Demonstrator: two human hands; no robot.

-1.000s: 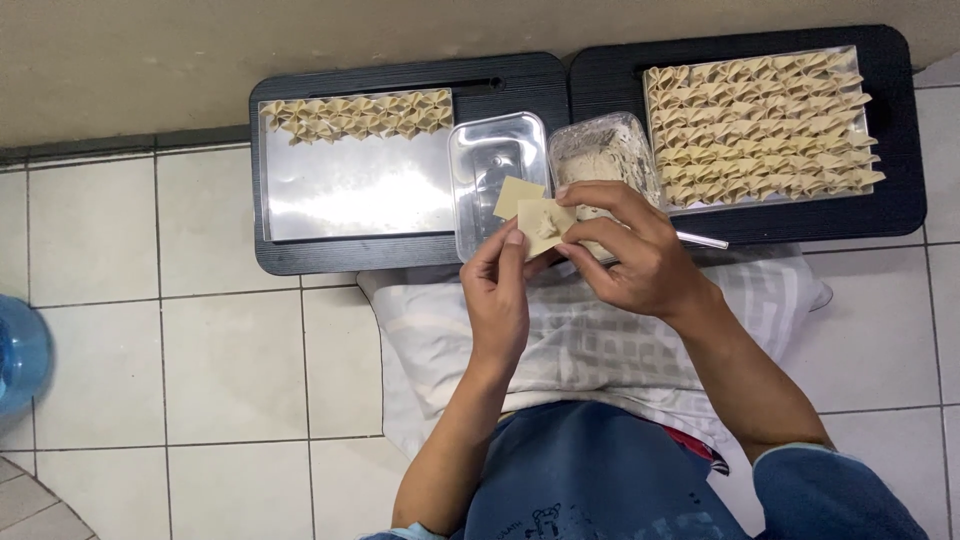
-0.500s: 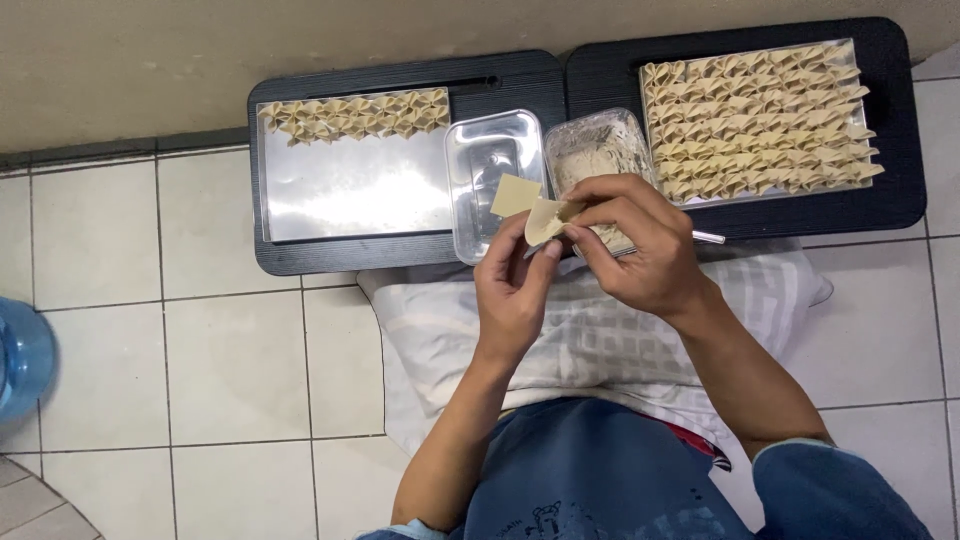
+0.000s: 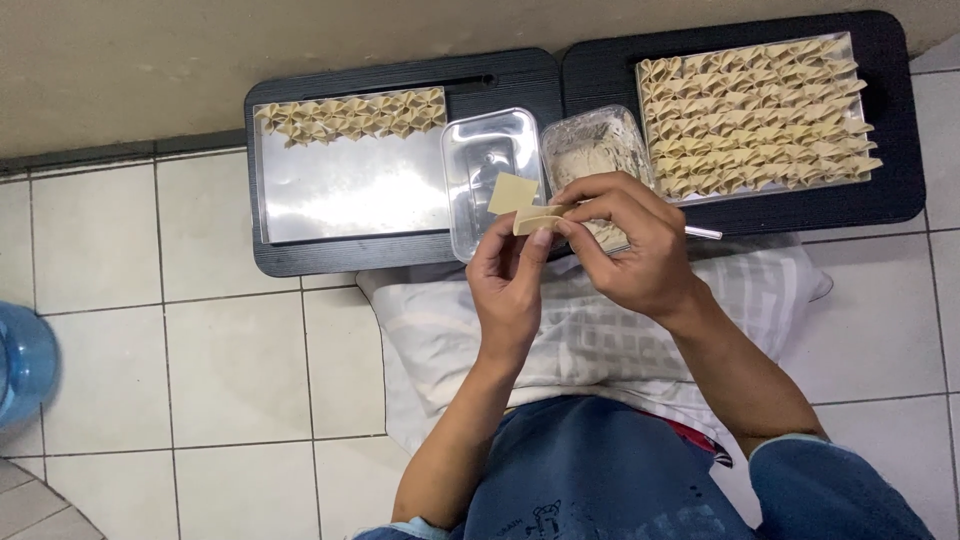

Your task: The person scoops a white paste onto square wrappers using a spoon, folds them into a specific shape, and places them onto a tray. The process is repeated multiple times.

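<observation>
Both hands meet over two small clear containers and pinch one pale dumpling wrapper (image 3: 535,217) that is being folded. My left hand (image 3: 510,285) holds it from below with thumb and fingers. My right hand (image 3: 628,245) presses its right end. A square wrapper (image 3: 512,193) lies in the left clear container (image 3: 480,150). The right clear container (image 3: 590,150) holds pale filling, partly hidden by my right hand. A thin white utensil handle (image 3: 703,232) pokes out past my right hand.
A metal tray (image 3: 340,190) on a black board carries one row of folded dumplings (image 3: 350,115) along its far edge. A second tray (image 3: 850,60) at right is packed with folded dumplings (image 3: 750,115). A white pillow (image 3: 420,330) lies across my lap. A blue water bottle (image 3: 22,365) stands left.
The wrapper in my hands has gone from an open flat piece to a folded strip pinched between both hands. The hands stayed over the containers.
</observation>
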